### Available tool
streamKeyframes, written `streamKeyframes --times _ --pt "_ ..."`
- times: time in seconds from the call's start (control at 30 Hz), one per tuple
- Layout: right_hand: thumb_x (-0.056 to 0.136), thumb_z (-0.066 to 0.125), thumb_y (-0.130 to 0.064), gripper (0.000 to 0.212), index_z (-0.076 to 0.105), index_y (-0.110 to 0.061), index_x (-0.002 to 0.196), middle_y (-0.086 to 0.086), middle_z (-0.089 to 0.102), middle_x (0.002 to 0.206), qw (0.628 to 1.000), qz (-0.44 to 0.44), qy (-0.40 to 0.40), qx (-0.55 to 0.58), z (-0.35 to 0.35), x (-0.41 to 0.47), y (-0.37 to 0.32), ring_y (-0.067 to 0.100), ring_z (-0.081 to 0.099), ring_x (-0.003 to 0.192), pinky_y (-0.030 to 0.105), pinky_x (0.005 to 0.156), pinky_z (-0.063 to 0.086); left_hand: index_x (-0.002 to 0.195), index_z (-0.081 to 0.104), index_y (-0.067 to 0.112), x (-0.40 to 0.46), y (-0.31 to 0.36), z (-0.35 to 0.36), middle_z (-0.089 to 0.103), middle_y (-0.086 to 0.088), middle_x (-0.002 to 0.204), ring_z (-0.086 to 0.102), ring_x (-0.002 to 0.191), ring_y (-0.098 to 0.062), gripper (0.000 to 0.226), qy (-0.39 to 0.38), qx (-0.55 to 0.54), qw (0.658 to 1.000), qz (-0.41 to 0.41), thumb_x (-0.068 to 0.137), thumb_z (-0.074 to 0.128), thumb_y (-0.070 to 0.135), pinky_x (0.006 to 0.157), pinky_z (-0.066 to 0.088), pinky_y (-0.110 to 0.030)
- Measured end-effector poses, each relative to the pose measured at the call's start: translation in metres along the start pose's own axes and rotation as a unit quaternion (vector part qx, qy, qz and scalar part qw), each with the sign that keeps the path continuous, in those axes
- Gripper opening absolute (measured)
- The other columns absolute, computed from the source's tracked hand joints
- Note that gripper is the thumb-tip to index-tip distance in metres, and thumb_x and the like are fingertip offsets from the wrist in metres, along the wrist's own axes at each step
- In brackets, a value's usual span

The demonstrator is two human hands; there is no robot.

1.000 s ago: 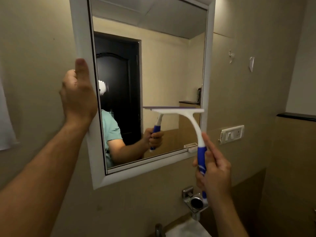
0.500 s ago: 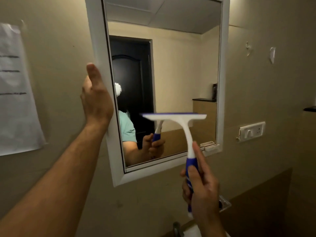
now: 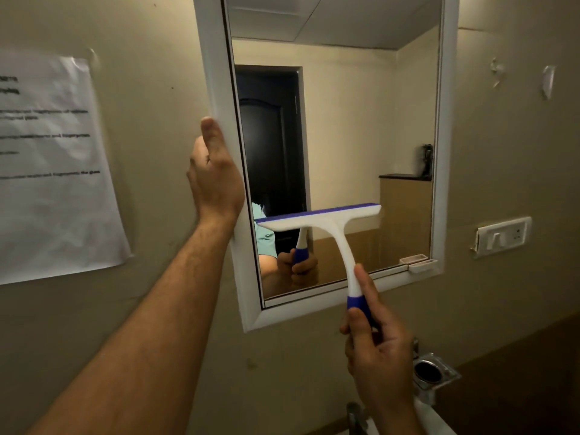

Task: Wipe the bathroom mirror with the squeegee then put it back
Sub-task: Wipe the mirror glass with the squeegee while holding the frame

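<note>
Squeegee (image 3: 326,221) gripped by right hand (image 3: 376,350), blade laid on mirror (image 3: 361,127) lower area; frame's left edge clasped by left hand (image 3: 215,177). Paper notice (image 3: 53,164) taped left; switch plate (image 3: 502,235) right.

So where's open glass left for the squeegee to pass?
Open glass runs above the squeegee blade up the mirror, and right of the blade to the frame. Crowded: left edge, where the left hand grips the frame; bottom right corner, with its small white tray.
</note>
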State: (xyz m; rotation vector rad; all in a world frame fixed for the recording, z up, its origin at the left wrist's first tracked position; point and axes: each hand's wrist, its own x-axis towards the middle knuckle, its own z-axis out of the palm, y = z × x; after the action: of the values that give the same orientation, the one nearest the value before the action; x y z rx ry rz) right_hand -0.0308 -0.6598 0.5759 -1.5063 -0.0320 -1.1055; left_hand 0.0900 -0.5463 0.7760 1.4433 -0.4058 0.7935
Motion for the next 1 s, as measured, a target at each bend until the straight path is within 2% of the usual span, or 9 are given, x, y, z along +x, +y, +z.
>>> streamKeyframes --times 0.07,0.2,0.27,0.33,0.4,0.57,0.67,0.8,1.0 --pt "0.087 0.05 -0.036 0.048 0.049 -0.063 0.126 0.008 0.061 0.074 1.0 -0.019 -0.002 0.004 0.001 0.009 -0.009 0.014 0.045 0.052 0.025 0.046 0.042 0.138 0.046 0.015 -0.001 0.002 -0.001 0.046 0.018 0.094 0.041 0.069 0.014 0.053 0.0 0.01 1.0 -0.003 0.103 0.018 0.044 0.056 0.025 0.011" --pt "0.097 0.049 -0.021 0.052 0.046 -0.063 0.127 0.003 0.061 0.087 0.998 -0.062 -0.012 -0.017 0.013 0.039 -0.027 0.014 0.044 0.052 0.026 0.046 0.045 0.143 0.04 0.017 -0.001 0.0 -0.002 0.052 0.002 0.137 0.048 0.12 -0.008 0.055 -0.013 0.011 1.0 -0.003 0.103 0.016 0.046 0.087 0.026 -0.007" --pt "0.098 0.049 -0.017 0.056 0.046 -0.066 0.125 0.005 0.059 0.085 0.998 -0.063 -0.01 -0.018 0.015 0.038 -0.025 0.012 0.044 0.053 0.025 0.046 0.044 0.142 0.042 0.017 -0.001 0.001 -0.003 0.057 0.005 0.127 0.049 0.107 -0.001 0.055 -0.017 0.007 1.0 -0.003 0.103 0.016 0.046 0.088 0.032 -0.006" --pt "0.097 0.049 -0.014 0.058 0.048 -0.066 0.123 0.006 0.058 0.08 0.998 -0.058 -0.015 -0.018 0.011 0.026 -0.015 0.011 0.044 0.052 0.022 0.046 0.044 0.13 0.052 0.02 0.0 0.0 -0.003 0.059 0.012 0.094 0.048 0.078 0.008 0.051 -0.011 0.003 1.0 -0.006 0.103 0.017 0.046 0.079 0.046 -0.012" --pt "0.095 0.05 -0.014 0.061 0.048 -0.069 0.12 0.009 0.058 0.076 0.998 -0.045 -0.024 -0.023 0.005 0.01 -0.004 0.009 0.044 0.051 0.021 0.046 0.044 0.117 0.056 0.026 0.001 0.0 -0.003 0.05 0.015 0.078 0.045 0.066 0.006 0.046 -0.004 -0.002 1.0 -0.01 0.103 0.018 0.047 0.067 0.041 -0.013" --pt "0.088 0.051 -0.029 0.054 0.045 -0.073 0.119 0.004 0.061 0.074 0.998 -0.034 -0.016 -0.05 -0.005 -0.007 0.002 0.012 0.049 0.052 0.021 0.046 0.045 0.141 0.043 0.017 0.0 -0.001 -0.003 0.058 0.009 0.109 0.051 0.095 0.001 0.055 -0.008 -0.004 1.0 0.002 0.102 0.018 0.047 0.092 0.041 -0.019" --pt "0.094 0.05 -0.022 0.053 0.046 -0.062 0.128 0.002 0.06 0.079 0.996 -0.06 -0.021 -0.057 -0.006 0.016 -0.009 0.009 0.048 0.052 0.019 0.046 0.045 0.142 0.041 0.017 0.003 -0.004 -0.001 0.06 0.014 0.107 0.05 0.087 0.015 0.055 -0.01 -0.005 1.0 0.013 0.103 0.017 0.047 0.086 0.039 -0.003" --pt "0.097 0.049 -0.013 0.056 0.046 -0.058 0.13 0.003 0.058 0.078 0.995 -0.081 -0.012 -0.063 0.001 0.032 -0.015 0.007 0.046 0.054 0.019 0.047 0.046 0.138 0.045 0.012 0.002 -0.005 0.0 0.039 0.023 0.073 0.044 0.055 0.025 0.054 -0.014 0.0 1.0 0.004 0.104 0.018 0.043 0.054 0.033 0.007" --pt "0.094 0.05 -0.008 0.067 0.043 -0.069 0.121 0.007 0.057 0.076 0.996 -0.048 -0.04 -0.066 -0.011 -0.008 0.016 0.009 0.049 0.052 0.017 0.045 0.045 0.141 0.042 0.018 0.008 -0.012 0.002 0.049 0.024 0.082 0.051 0.071 0.015 0.053 -0.009 -0.005 1.0 0.015 0.103 0.019 0.046 0.067 0.04 -0.002"
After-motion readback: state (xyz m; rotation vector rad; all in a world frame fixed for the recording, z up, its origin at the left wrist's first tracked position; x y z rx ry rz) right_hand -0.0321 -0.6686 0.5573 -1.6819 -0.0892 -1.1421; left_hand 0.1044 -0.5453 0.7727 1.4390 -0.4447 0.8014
